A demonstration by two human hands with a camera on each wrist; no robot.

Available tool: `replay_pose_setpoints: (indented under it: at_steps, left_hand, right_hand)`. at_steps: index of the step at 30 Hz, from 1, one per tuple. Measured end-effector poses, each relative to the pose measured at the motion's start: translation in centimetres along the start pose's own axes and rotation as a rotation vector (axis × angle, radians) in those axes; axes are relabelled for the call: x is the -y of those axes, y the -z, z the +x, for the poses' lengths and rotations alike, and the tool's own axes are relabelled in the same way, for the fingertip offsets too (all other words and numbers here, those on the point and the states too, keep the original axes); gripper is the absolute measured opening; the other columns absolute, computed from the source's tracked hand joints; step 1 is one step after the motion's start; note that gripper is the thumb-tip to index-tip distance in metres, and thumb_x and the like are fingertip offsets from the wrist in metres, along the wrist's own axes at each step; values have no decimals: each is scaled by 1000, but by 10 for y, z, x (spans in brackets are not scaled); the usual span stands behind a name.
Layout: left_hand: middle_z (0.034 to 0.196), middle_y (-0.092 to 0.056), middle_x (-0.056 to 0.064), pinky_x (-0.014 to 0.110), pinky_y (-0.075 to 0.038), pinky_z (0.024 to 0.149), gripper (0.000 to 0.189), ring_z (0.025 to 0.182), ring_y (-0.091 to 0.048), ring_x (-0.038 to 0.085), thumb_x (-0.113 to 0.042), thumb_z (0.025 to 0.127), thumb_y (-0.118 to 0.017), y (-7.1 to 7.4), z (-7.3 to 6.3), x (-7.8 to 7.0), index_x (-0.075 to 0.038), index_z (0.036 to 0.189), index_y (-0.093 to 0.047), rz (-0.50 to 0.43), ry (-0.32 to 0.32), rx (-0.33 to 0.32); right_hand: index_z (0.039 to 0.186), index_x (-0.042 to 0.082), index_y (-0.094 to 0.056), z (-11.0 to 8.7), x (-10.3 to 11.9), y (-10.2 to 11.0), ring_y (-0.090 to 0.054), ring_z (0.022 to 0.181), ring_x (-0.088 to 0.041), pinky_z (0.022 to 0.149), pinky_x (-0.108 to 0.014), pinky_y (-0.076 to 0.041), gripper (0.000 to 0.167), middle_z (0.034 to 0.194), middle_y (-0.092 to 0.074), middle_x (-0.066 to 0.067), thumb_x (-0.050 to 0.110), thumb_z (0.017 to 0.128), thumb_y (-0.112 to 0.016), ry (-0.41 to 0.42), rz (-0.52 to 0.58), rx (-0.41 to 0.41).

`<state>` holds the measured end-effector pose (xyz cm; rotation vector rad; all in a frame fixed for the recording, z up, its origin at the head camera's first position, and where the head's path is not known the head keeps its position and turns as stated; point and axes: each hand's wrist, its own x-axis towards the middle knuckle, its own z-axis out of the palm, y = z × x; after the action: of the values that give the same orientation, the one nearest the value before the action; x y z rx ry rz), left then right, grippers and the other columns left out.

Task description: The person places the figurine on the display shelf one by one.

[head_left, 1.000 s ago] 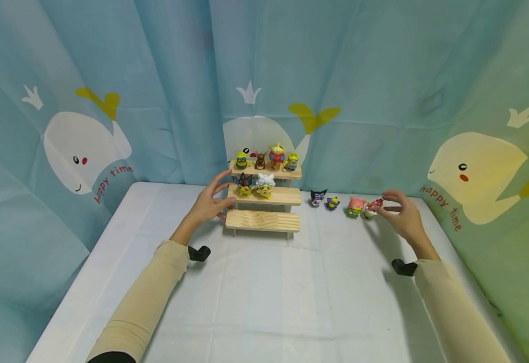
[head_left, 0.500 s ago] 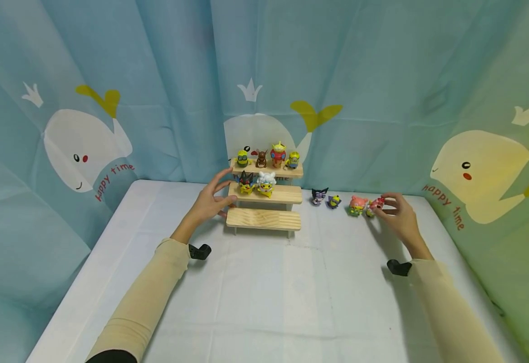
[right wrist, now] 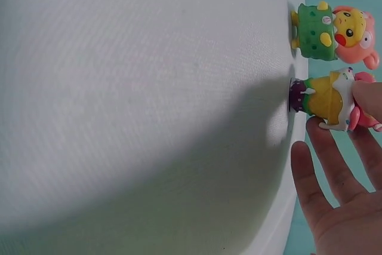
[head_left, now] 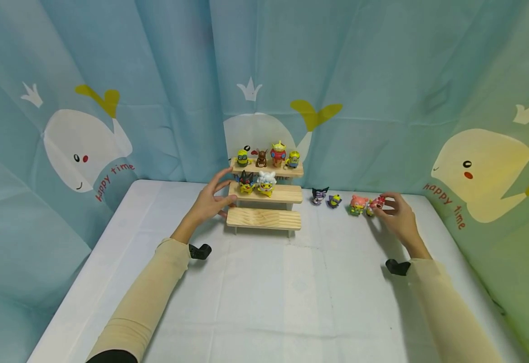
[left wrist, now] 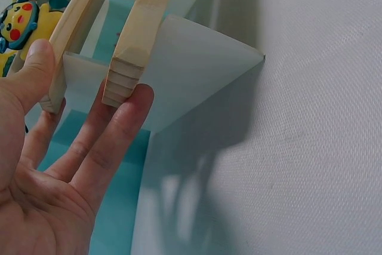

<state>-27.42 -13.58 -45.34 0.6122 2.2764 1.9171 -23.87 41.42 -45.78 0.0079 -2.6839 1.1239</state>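
End toy: pinkish-red top, white drips, yellow middle, green band, purple base. Pink-hooded toy: yellow face, red cheek, green body. Brown toy on top. Shelves: pale wood, streaky grain; supports whitish. Tablecloth white. Sleeves plain beige. Curtain: blue, greener at right, printed with white whales, yellowish tails, red lettering.

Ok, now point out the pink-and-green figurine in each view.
Head: right of centre on the table, the pink-and-green figurine is just left of the held figurine in the right hand.
Left wrist: not in it.
Right wrist: upper right, turned sideways, directly above the held figurine.
Shared landmark: the white table, visible in all three.
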Motion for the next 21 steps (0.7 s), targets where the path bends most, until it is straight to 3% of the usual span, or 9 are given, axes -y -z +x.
replay_pose_setpoints:
  at_steps: [14,21]
  left_hand:
    - [164,-30,22,67,-58,63,76,91,-75,34,-22,100,-71,0,-1,-2,-48,159,-30,13,0,-5]
    - [165,-29,21,67,-57,64,78,94,-74,39,-21,100,-71,0,-1,-1,-45,160,-28,13,12,-8]
  right_hand:
    - [141,2,-50,-2,3,-1,-63,111,-52,68,-5,-42,52,140,-55,-34,26,100,-71,-26,6,-5]
    - [142,2,-52,-1,7,0,-64,110,-51,68,-8,-43,54,138,-57,-32,29,100,-71,-26,-22,-5]
